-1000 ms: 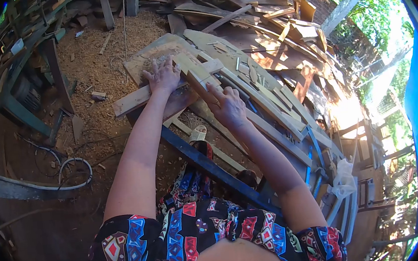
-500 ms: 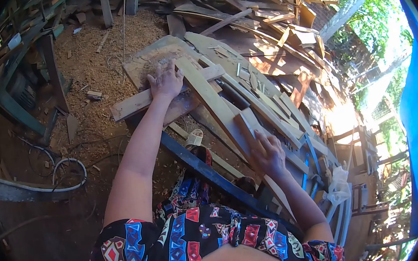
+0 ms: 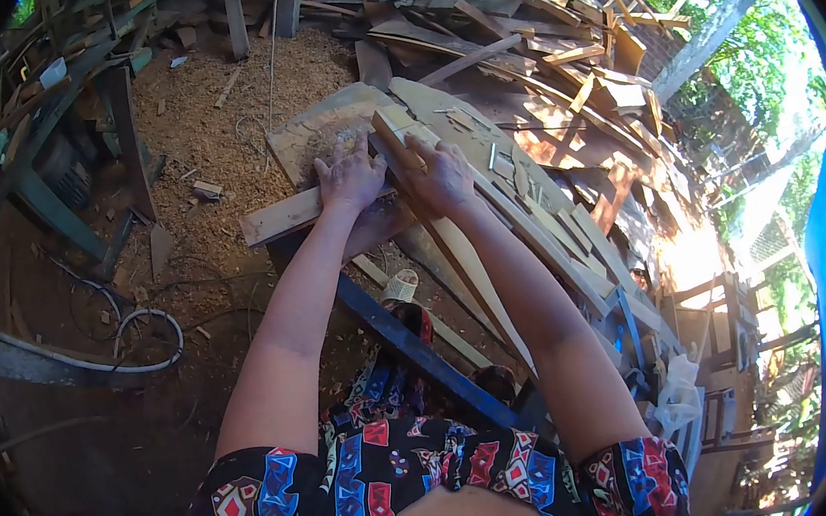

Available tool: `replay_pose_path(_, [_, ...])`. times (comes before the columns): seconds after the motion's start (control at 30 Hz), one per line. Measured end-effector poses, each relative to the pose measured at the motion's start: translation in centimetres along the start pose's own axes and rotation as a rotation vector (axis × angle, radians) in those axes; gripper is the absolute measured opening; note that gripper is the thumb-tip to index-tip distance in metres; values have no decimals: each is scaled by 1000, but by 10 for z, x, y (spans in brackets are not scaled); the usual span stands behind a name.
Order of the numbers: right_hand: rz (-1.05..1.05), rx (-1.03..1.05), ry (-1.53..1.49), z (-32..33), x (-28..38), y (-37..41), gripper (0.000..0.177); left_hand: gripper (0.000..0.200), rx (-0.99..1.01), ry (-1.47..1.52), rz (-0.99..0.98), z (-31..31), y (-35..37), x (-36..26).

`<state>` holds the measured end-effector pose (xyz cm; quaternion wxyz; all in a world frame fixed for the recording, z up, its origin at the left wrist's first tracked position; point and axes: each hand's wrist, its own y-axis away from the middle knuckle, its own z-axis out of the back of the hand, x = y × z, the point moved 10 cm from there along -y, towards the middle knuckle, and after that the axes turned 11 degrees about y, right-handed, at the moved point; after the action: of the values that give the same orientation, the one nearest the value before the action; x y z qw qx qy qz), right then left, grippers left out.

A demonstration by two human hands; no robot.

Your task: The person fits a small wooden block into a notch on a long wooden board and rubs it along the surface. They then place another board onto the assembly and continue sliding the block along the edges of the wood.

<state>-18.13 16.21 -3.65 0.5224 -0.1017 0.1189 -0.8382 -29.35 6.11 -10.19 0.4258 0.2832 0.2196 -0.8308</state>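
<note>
My left hand point(image 3: 353, 179) rests with its fingers spread at the far end of a wooden crosspiece point(image 3: 280, 218), its fingertips close to a brown wood strip point(image 3: 388, 139). Around that strip curls my right hand point(image 3: 441, 178), thumb and fingers bent over its upper part. The strip lies lengthwise along a long pale board point(image 3: 483, 286), which slants down toward my body between my forearms. My right hand covers part of the strip and board. Beyond my left hand is a dusty flat panel point(image 3: 306, 129).
Sawdust point(image 3: 211, 118) covers the ground ahead. Scrap wood point(image 3: 511, 35) is heaped at the back right. A dark blue beam point(image 3: 422, 352) crosses in front of my body. On the left lies a white hose point(image 3: 145, 314); a clear plastic bag point(image 3: 679, 391) hangs at right.
My right hand has moved forward and left along the pale board, and the brown strip has moved with it. My left hand stays near the crosspiece; the whole view has shifted slightly.
</note>
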Motion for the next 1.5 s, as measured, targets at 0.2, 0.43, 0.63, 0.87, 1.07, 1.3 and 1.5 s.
replay_pose_path(0.2, [32, 48, 47, 26, -29, 89, 52, 63, 43, 5, 18, 2, 3, -2])
replay_pose_path(0.43, [6, 97, 52, 54, -45, 192, 54, 62, 46, 22, 24, 0, 1, 0])
replay_pose_path(0.63, [29, 81, 55, 34, -20, 121, 56, 62, 57, 50, 5, 0, 1, 0])
replay_pose_path(0.87, [32, 38, 0, -1, 27, 1, 55, 62, 38, 83, 16, 2, -3, 5])
replay_pose_path(1.07, [-10, 25, 21, 8, 10, 32, 51, 61, 55, 55, 8, -4, -3, 7])
replay_pose_path(1.3, [-25, 101, 50, 46, -39, 168, 52, 61, 22, 39, -26, -4, -2, 4])
replay_pose_path(1.5, [-62, 98, 30, 62, -51, 207, 56, 61, 32, 33, -18, -2, 0, 3])
